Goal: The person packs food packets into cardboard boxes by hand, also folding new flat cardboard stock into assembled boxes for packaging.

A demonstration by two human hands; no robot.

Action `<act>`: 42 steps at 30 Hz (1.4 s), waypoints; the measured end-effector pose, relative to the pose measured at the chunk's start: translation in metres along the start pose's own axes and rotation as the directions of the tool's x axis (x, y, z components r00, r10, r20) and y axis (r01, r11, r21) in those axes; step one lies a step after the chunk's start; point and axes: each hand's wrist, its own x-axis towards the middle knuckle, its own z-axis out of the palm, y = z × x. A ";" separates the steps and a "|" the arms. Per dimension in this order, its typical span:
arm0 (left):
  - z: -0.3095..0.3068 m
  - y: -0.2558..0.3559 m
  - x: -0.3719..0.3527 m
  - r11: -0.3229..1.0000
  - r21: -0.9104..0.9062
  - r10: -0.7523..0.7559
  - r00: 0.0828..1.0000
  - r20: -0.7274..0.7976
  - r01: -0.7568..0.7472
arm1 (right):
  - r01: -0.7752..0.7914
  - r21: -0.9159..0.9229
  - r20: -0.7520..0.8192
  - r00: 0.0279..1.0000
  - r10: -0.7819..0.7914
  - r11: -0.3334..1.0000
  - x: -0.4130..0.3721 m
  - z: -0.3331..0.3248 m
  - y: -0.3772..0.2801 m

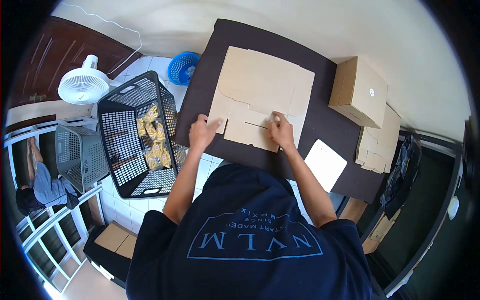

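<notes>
A flat, unfolded cardboard box (265, 80) with cut slots and tabs lies on the dark-covered table (200, 100) in front of me. My left hand (202, 133) is at its near left corner, thumb stretched onto the cardboard and fingers apart. On the right, my right hand (281, 132) rests on the near flap by a slot, its fingers bent inward. Whether those fingers pinch the flap's edge cannot be made out. To the right of this hand lies a white rectangular sheet or board (325, 165).
An assembled carton (359, 92) and more flat cardboard (380, 142) occupy the table's right end. Left of the table stand a large dark crate (132, 177) with yellow packets (155, 135), a blue basket (181, 70), a white fan (84, 86) and a grey crate (82, 155). Another person (47, 182) is beyond.
</notes>
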 end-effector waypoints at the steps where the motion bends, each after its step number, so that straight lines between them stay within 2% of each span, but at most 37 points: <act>1: 0.007 0.001 -0.001 1.000 0.009 0.017 0.999 -0.048 -0.017 | 0.005 -0.001 0.000 1.000 -0.005 1.000 0.003 0.001 -0.003; 2: 0.010 0.001 -0.001 1.000 -0.016 0.026 0.999 -0.032 -0.027 | -0.207 0.440 0.084 0.978 0.189 0.874 0.005 0.003 -0.005; 3: 0.013 -0.001 0.000 0.999 -0.019 0.028 0.999 -0.034 -0.029 | -0.383 0.760 0.243 0.916 0.318 0.525 0.006 0.002 -0.009; 4: 0.015 -0.003 0.001 0.999 -0.034 0.037 0.998 -0.049 -0.039 | -0.379 0.868 0.300 0.915 0.269 0.320 0.005 -0.001 -0.010; 5: 0.018 -0.006 0.002 0.998 -0.049 0.045 0.997 -0.063 -0.048 | -0.377 0.869 0.297 0.916 0.270 0.322 0.007 0.000 -0.007; 7: 0.021 -0.015 0.008 0.992 -0.085 0.096 0.995 -0.030 -0.098 | -0.378 0.924 0.342 0.887 0.309 0.062 0.012 0.008 -0.001; 9: 0.020 -0.019 0.011 0.983 -0.115 0.142 0.990 0.002 -0.141 | -0.376 0.924 0.340 0.888 0.308 0.065 0.015 0.012 0.002; 11: 0.017 -0.017 0.011 0.981 -0.117 0.160 0.986 0.036 -0.155 | -0.342 0.939 0.329 0.884 0.333 -0.022 0.015 0.014 0.000; 15: 0.016 -0.015 0.010 0.981 -0.083 0.176 0.984 0.031 -0.173 | -0.316 0.944 0.329 0.868 0.373 -0.097 0.009 0.012 -0.010; 17: 0.014 -0.012 0.009 0.985 -0.083 0.158 0.987 0.039 -0.154 | -0.322 0.934 0.353 0.899 0.259 -0.153 0.014 0.009 -0.005; 18: 0.014 -0.013 0.010 0.985 -0.082 0.158 0.987 0.039 -0.154 | -0.322 0.934 0.353 0.899 0.259 -0.154 0.018 0.003 -0.004; 20: 0.015 -0.015 0.010 0.981 -0.099 0.170 0.985 0.031 -0.167 | -0.285 0.958 0.286 0.958 0.023 -0.033 0.030 -0.015 -0.010; 21: 0.015 -0.014 0.011 0.981 -0.098 0.171 0.985 0.029 -0.167 | -0.285 0.958 0.286 0.958 0.021 -0.034 0.038 -0.024 -0.020; 23: 0.013 -0.012 0.009 0.978 -0.127 0.172 0.985 0.029 -0.167 | 0.003 0.977 0.010 0.998 -0.063 0.211 0.055 -0.047 -0.051; 25: 0.013 -0.012 0.008 0.978 -0.134 0.166 0.986 0.027 -0.161 | 0.124 0.922 -0.094 0.991 -0.098 0.367 0.079 -0.071 -0.081; 27: 0.012 -0.009 0.006 0.977 -0.140 0.163 0.986 0.023 -0.159 | 0.257 0.711 -0.237 0.964 -0.121 0.655 0.120 -0.084 -0.090; 28: 0.012 -0.008 0.003 0.976 -0.154 0.159 0.987 0.015 -0.154 | 0.259 0.713 -0.237 0.964 -0.123 0.652 0.144 -0.088 -0.087; 29: 0.011 -0.006 0.001 0.974 -0.169 0.154 0.988 0.005 -0.151 | 0.300 0.493 -0.292 0.941 -0.170 0.817 0.170 -0.089 -0.077; 30: 0.013 -0.007 0.000 0.974 -0.168 0.154 0.988 0.000 -0.152 | 0.316 0.235 -0.330 0.915 -0.231 0.919 0.185 -0.089 -0.068; 31: 0.016 -0.008 0.000 0.955 -0.227 0.187 0.982 -0.028 -0.188 | 0.321 0.236 -0.329 0.914 -0.236 0.917 0.189 -0.090 -0.062; 33: 0.019 -0.010 -0.003 0.933 -0.282 0.215 0.975 -0.060 -0.223 | 0.391 -0.217 -0.335 0.831 -0.445 0.894 0.194 -0.088 -0.055; 35: 0.022 -0.008 -0.007 0.869 -0.412 0.260 0.962 -0.086 -0.272 | 0.380 -0.253 -0.272 0.855 -0.442 0.890 0.191 -0.084 -0.052; 36: 0.024 -0.007 -0.009 0.850 -0.452 0.267 0.961 -0.072 -0.270 | 0.416 -0.308 -0.275 0.822 -0.498 0.856 0.189 -0.078 -0.047; 38: 0.028 -0.004 -0.012 0.843 -0.456 0.287 0.955 -0.071 -0.287 | 0.457 -0.364 -0.260 0.786 -0.560 0.811 0.184 -0.069 -0.035; 40: 0.023 0.007 -0.018 0.835 -0.470 0.304 0.952 -0.042 -0.288 | 0.438 -0.280 -0.222 0.836 -0.502 0.854 0.171 -0.063 -0.028; 42: 0.022 0.009 -0.025 0.839 -0.474 0.281 0.959 -0.045 -0.268 | 0.436 -0.307 -0.202 0.839 -0.505 0.846 0.162 -0.058 -0.015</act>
